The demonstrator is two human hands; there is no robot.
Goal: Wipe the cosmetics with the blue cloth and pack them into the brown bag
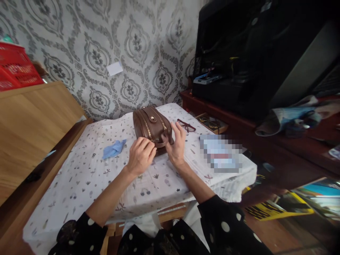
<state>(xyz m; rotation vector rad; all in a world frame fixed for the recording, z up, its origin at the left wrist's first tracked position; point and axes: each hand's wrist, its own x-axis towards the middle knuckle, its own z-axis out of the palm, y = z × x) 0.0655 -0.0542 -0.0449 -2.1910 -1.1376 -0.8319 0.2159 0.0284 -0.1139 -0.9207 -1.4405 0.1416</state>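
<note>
A brown zipped leather pouch (pixel 149 124) lies on a table covered with a white patterned cloth (pixel 87 177). My left hand (pixel 140 155) rests at the pouch's near end with its fingers curled in a pinch at the strap or zip. My right hand (pixel 177 143) lies against the pouch's right side, fingers partly stretched, thumb by the strap loop (pixel 162 142). A crumpled blue cloth (pixel 113 148) sits left of my left hand. Dark-framed glasses (pixel 186 125) lie just right of the pouch.
A blurred flat item (pixel 221 153) lies at the table's right edge. A wooden cabinet (pixel 29 124) with a red basket (pixel 16 67) stands left. A dark shelf unit (pixel 252 56) with clutter stands right; magazines (pixel 281 209) lie on the floor.
</note>
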